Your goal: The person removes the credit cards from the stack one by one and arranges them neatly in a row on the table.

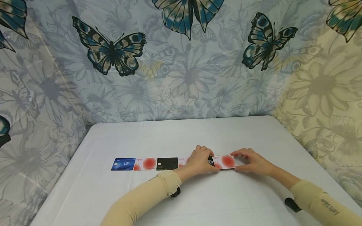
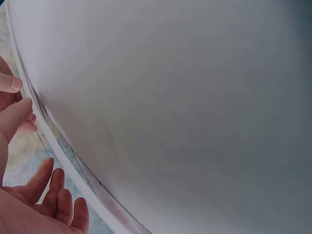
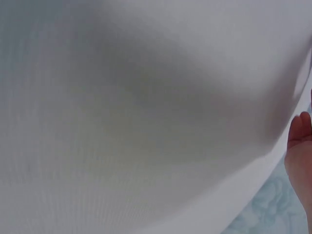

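A row of cards lies on the white table [image 1: 85, 194] in the head view. From the left come a blue VIP card [image 1: 123, 164], a white card with red circles [image 1: 145, 164] and a black VIP card [image 1: 167, 164]. Another red-circle card is mostly covered by my left hand [image 1: 200, 160]. Beside its fingertips shows part of a black card [image 1: 211, 160]. At the right end, a red-circle card [image 1: 227, 161] sits between both hands. My left thumb and fingers grip its left part by the long edges. The thumb and fingertips of my right hand [image 1: 254, 161] pinch its right end.
Behind the table's far edge hangs a butterfly-and-flower cloth [image 1: 192, 78], which also covers both sides. A dark wrist device [image 1: 292, 204] shows under the right sleeve, and another dark piece [image 1: 176, 192] under the left sleeve.
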Tool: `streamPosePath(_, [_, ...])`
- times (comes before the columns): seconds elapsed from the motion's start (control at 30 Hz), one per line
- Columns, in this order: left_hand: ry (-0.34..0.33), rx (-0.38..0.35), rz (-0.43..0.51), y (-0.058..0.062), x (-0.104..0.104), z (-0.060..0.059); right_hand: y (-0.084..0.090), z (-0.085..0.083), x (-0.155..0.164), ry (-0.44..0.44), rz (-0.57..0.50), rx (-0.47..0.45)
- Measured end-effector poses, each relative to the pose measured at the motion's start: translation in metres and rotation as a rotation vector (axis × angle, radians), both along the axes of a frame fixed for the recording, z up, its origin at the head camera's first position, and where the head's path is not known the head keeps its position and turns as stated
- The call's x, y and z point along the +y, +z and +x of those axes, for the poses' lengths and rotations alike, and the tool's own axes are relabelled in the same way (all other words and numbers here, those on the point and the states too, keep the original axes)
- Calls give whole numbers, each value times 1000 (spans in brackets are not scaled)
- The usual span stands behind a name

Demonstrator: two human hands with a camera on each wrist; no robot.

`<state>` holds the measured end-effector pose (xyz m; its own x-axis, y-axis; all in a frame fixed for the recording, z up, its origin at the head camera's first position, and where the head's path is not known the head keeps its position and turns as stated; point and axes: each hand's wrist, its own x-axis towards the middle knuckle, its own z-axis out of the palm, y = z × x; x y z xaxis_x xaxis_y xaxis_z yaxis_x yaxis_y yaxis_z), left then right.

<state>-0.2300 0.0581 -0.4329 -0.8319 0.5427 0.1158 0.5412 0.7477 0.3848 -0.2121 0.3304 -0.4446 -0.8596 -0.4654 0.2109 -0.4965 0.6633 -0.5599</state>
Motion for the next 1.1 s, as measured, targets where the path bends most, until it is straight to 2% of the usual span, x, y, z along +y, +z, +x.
streamPosePath(0.23, [31, -13, -21, -2, 25, -5, 5, -3, 19, 11, 23, -20])
streamPosePath(0.4, [57, -38, -32, -4, 35, -7, 6, -5, 27, 17, 20, -29])
streamPosePath(0.63, [69, -84, -18, -8, 37, -11, 4, -7, 30, 29, 11, -33])
streamPosePath(1.1, [64, -79, -38, -7, 35, -8, 0, -7, 28, -3, -4, -72])
